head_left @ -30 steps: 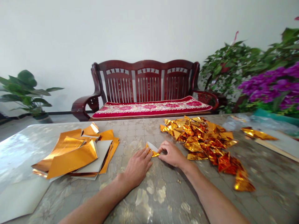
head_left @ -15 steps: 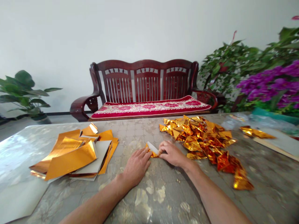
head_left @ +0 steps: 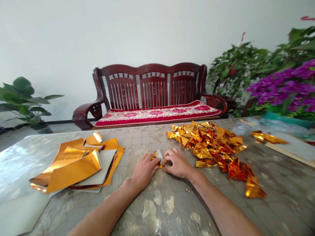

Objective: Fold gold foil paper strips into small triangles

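Note:
Between my hands, on the patterned table [head_left: 167,203], is a small piece of folded gold foil paper [head_left: 159,154] with its white back partly showing. My left hand [head_left: 145,166] grips its left side, fingers bent and pressed onto it. With thumb and fingertips together, my right hand [head_left: 177,163] pinches the paper's right edge. Much of the paper is hidden behind the fingers. Left of my hands lies a loose stack of flat gold foil sheets [head_left: 73,170], some white side up. To the right spreads a heap of folded gold foil pieces [head_left: 209,141].
A white sheet [head_left: 22,209] lies at the near left. On the right are a pale board [head_left: 292,154], clear plastic wrapping [head_left: 283,127] and purple flowers [head_left: 285,87]. Beyond the table stands a dark wooden bench [head_left: 152,85] with a red cushion [head_left: 157,113].
My hands have drawn closer together around the paper. My right hand has shifted slightly left, and less of the paper's white side shows.

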Demonstrator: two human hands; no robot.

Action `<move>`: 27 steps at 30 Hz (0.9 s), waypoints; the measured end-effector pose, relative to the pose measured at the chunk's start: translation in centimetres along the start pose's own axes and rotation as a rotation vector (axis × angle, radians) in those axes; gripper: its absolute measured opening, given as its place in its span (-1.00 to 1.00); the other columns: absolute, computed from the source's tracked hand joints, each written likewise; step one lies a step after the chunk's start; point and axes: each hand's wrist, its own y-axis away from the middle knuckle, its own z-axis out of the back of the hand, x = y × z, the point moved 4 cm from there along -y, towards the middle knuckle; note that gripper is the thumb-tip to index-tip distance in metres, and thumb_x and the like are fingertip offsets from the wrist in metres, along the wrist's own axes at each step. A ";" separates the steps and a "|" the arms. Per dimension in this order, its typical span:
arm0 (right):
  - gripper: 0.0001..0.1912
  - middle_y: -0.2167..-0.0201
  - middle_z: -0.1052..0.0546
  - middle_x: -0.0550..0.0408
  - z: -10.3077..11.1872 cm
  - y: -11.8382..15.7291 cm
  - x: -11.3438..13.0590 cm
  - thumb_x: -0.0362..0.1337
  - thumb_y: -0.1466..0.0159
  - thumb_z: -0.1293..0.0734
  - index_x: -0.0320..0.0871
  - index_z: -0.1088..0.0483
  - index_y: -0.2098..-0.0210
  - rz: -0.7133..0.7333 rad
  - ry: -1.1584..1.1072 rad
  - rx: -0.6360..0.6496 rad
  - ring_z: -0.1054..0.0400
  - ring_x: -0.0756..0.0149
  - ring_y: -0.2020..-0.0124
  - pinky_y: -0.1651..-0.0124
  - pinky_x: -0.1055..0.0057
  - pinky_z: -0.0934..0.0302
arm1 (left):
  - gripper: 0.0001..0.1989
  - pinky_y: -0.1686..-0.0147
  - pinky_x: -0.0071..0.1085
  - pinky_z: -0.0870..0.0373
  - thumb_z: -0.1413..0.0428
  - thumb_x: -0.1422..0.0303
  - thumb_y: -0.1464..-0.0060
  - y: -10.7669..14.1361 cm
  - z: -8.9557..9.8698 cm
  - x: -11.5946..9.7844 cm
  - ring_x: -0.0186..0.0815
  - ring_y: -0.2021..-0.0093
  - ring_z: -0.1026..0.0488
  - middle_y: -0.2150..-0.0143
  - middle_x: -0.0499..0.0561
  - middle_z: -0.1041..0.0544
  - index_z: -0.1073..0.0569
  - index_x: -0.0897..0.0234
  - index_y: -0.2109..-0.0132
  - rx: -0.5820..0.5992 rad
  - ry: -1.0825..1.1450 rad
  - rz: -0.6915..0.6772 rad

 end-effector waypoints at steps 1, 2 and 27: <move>-0.89 0.21 -0.49 0.16 -0.1 0.0 0.2 -0.33 -0.04 -0.48 -0.01 -0.57 0.40 0.000 0.004 -0.011 -0.26 0.22 0.12 0.00 0.30 -0.08 | -0.81 0.03 -0.26 -0.39 -0.07 0.35 -0.25 0.0 0.1 0.1 -0.20 0.03 -0.39 0.05 0.04 -0.47 -0.51 0.10 0.03 -0.004 0.019 -0.001; -0.90 0.21 -0.49 0.15 -0.1 0.0 0.3 -0.33 -0.05 -0.47 -0.01 -0.57 0.40 0.004 0.006 -0.020 -0.26 0.22 0.12 0.00 0.30 -0.08 | -0.83 0.02 -0.26 -0.38 -0.08 0.34 -0.25 -0.1 0.2 0.1 -0.19 0.01 -0.39 0.03 0.04 -0.45 -0.51 0.11 0.05 -0.007 0.039 0.000; -0.95 0.48 -0.52 0.20 -0.7 -0.2 1.6 -0.38 -0.10 -0.38 -0.11 -0.45 0.45 -0.140 -0.339 -0.239 -0.37 0.35 0.43 0.33 0.45 -0.19 | -0.93 0.31 -0.45 -0.34 -0.16 0.43 -0.11 1.1 1.2 2.7 -0.36 0.38 -0.42 0.42 -0.08 -0.51 -0.46 0.25 0.36 -0.365 0.536 0.203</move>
